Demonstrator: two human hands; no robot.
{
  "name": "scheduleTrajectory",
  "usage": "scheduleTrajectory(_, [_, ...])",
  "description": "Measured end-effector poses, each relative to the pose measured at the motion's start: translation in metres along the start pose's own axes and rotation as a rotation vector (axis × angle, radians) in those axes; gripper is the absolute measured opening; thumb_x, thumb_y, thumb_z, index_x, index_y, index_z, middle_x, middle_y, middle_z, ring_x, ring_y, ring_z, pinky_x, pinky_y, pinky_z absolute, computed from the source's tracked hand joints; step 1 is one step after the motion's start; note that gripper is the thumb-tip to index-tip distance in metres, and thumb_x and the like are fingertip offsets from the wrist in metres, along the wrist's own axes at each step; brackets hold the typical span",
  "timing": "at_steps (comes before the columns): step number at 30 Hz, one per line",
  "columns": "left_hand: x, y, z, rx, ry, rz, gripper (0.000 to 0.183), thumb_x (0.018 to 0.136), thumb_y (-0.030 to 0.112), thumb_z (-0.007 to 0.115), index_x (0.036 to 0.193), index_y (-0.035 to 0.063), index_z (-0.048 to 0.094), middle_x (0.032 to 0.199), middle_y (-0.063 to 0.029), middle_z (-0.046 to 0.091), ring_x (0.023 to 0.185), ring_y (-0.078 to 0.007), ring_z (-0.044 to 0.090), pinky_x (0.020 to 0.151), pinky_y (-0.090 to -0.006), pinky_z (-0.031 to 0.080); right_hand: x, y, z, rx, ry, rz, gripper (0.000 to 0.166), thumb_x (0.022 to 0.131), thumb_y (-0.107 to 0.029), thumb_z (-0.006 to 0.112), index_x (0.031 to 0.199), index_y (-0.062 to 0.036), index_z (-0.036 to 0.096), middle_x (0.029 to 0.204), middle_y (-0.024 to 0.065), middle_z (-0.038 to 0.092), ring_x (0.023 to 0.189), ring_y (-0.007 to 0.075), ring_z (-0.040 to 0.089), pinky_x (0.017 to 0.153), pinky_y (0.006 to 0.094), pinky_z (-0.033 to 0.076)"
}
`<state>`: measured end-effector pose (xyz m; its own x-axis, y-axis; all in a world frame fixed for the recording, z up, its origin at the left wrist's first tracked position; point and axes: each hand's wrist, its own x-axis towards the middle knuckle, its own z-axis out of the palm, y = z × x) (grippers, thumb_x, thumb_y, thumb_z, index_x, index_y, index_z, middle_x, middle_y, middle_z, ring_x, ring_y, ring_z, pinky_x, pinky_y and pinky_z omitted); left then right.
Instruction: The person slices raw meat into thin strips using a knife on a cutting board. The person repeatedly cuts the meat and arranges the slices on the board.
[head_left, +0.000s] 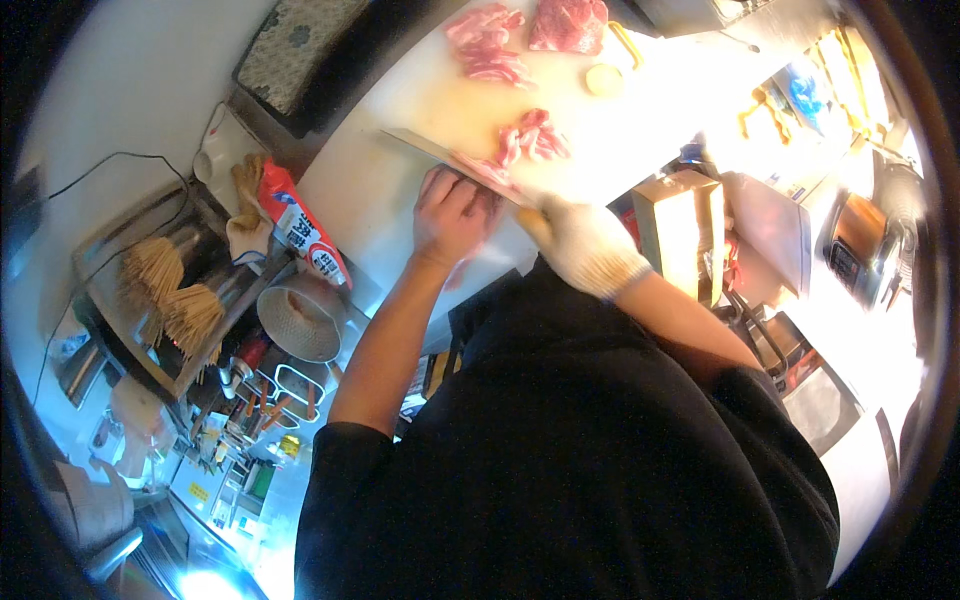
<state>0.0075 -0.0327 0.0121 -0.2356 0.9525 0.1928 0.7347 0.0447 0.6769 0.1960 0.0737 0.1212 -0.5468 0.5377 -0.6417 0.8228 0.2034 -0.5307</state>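
Observation:
In my right hand (592, 244), which wears a white knit glove, is the handle of a large kitchen knife (427, 146). Its long blade reaches up and left across the white cutting board (360, 187). My left hand (454, 217) is bare, its curled fingers close beside the blade and pressing on a piece of raw meat (486, 206) mostly hidden under them. Thin cut meat lies against the blade's far side. Just beyond is a small heap of raw meat slices (534, 137). Farther back are more slices (487, 45) and a large raw meat chunk (568, 25).
A yellowish round piece (604, 79) lies on the board. Left of it stand a red printed bag (304, 221), a work glove (249, 210), a dented metal pot (300, 315) and bundles of thin sticks (191, 315). An open cardboard box (679, 232) is at right, under strong glare.

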Motion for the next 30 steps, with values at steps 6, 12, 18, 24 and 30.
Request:
scheduleTrajectory(6, [-0.001, -0.005, 0.001, 0.007, -0.031, 0.006, 0.023, 0.074, 0.005, 0.072, 0.096, 0.0046, 0.074, 0.107, -0.0130, 0.069, 0.099, -0.0388, 0.066, 0.087, -0.0479, 0.058, 0.026, 0.000, 0.022, 0.176, 0.072, -0.056, 0.037, 0.102, -0.036, 0.064, 0.115, -0.0030, 0.075, 0.099, 0.0269, 0.074, 0.096, 0.0442, 0.072, 0.087, 0.0516, 0.057])
scheduleTrajectory(12, [-0.004, -0.009, 0.007, -0.009, 0.035, 0.018, 0.022, 0.076, 0.004, 0.079, 0.097, 0.0048, 0.074, 0.109, -0.0131, 0.071, 0.099, -0.0372, 0.067, 0.088, -0.0455, 0.058, 0.018, 0.023, 0.028, 0.138, 0.315, -0.267, 0.039, 0.102, -0.038, 0.065, 0.112, -0.0015, 0.075, 0.092, 0.0280, 0.073, 0.092, 0.0455, 0.072, 0.082, 0.0519, 0.057])
scheduleTrajectory(18, [0.005, 0.009, -0.002, -0.103, 0.064, -0.221, 0.019, 0.086, 0.012, 0.080, 0.102, 0.0040, 0.073, 0.108, -0.0131, 0.070, 0.100, -0.0347, 0.068, 0.089, -0.0438, 0.057, -0.014, 0.057, -0.012, 0.238, 0.083, -0.010, 0.046, 0.105, -0.046, 0.062, 0.109, -0.0011, 0.072, 0.082, 0.0226, 0.074, 0.079, 0.0403, 0.074, 0.075, 0.0483, 0.058])
scheduleTrajectory(24, [0.023, 0.000, -0.002, -0.145, 0.101, -0.546, 0.027, 0.092, 0.018, 0.078, 0.112, 0.0014, 0.072, 0.110, -0.0162, 0.072, 0.103, -0.0345, 0.069, 0.091, -0.0433, 0.056, 0.005, 0.081, -0.026, 1.245, -0.102, 0.191, 0.066, 0.108, -0.064, 0.048, 0.087, -0.0029, 0.064, 0.055, 0.0052, 0.055, 0.036, 0.0170, 0.047, 0.034, 0.0294, 0.037])
scheduleTrajectory(30, [0.076, 0.018, 0.021, -0.015, -0.287, -0.656, 0.038, 0.091, 0.030, 0.081, 0.112, -0.0001, 0.071, 0.113, -0.0198, 0.075, 0.107, -0.0354, 0.072, 0.093, -0.0438, 0.057, 0.007, 0.140, -0.012, 2.086, -0.621, 0.155, 0.070, 0.104, -0.071, 0.047, 0.086, -0.0073, 0.068, 0.048, 0.0003, 0.044, 0.032, 0.0145, 0.034, 0.030, 0.0307, 0.027])
